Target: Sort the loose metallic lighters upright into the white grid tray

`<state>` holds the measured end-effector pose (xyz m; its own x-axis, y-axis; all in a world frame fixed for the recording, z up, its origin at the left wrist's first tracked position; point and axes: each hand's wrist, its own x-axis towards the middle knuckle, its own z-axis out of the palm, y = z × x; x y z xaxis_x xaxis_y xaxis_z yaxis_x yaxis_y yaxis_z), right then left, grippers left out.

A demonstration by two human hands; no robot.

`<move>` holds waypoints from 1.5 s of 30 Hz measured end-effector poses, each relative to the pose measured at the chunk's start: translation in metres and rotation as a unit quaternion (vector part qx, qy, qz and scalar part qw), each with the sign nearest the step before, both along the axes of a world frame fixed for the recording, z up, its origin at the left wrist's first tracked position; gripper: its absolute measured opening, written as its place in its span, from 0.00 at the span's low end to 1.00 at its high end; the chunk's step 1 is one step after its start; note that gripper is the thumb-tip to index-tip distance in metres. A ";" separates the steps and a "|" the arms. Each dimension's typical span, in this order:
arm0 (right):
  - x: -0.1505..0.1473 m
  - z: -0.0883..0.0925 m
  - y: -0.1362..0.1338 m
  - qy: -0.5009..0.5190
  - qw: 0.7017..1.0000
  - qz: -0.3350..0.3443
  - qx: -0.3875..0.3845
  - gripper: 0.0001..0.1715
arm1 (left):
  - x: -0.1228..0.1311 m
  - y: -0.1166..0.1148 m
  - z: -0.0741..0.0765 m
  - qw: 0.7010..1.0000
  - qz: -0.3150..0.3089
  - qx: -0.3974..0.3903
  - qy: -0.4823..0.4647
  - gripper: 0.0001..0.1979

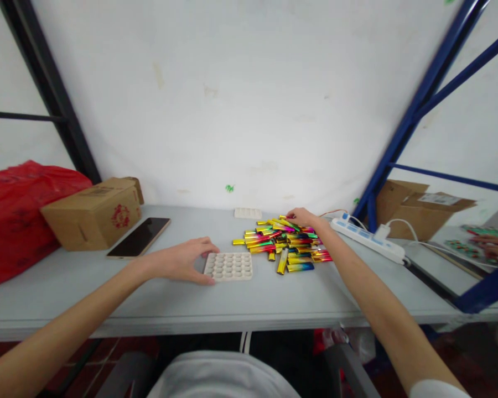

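My left hand (pixel 186 261) holds the left side of a white tray (pixel 229 266) with rows of round pockets, thumb at its near corner and fingers at the far one. The pockets look empty. To the right of the tray lies a loose pile of shiny metallic lighters (pixel 269 239) in gold, red, green and blue. My right hand (pixel 302 216) reaches over the back of that pile, its fingertips closed around one gold lighter (pixel 284 217). Part of the pile is hidden behind my right forearm.
A second white tray (pixel 248 213) lies by the wall. At left are a phone (pixel 140 237), a cardboard box (pixel 93 213) and a red bag (pixel 20 215). A power strip (pixel 367 239) with cables lies right. Beyond the blue frame (pixel 398 138), another person's hand (pixel 496 246) shows.
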<state>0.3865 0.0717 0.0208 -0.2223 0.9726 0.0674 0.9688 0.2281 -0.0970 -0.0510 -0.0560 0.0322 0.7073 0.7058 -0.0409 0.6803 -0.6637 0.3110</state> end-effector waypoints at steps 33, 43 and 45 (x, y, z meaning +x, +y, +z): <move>0.004 -0.022 -0.016 0.050 0.988 -0.043 0.143 0.19 | 0.042 0.054 -0.021 0.996 -0.006 0.067 -0.051 0.44; 0.012 -0.030 -0.010 0.110 0.982 -0.068 0.134 0.18 | 0.041 0.056 -0.024 0.996 -0.014 0.057 -0.070 0.44; 0.013 -0.032 -0.010 0.114 0.981 -0.073 0.136 0.18 | 0.041 0.056 -0.023 0.996 -0.017 0.057 -0.071 0.44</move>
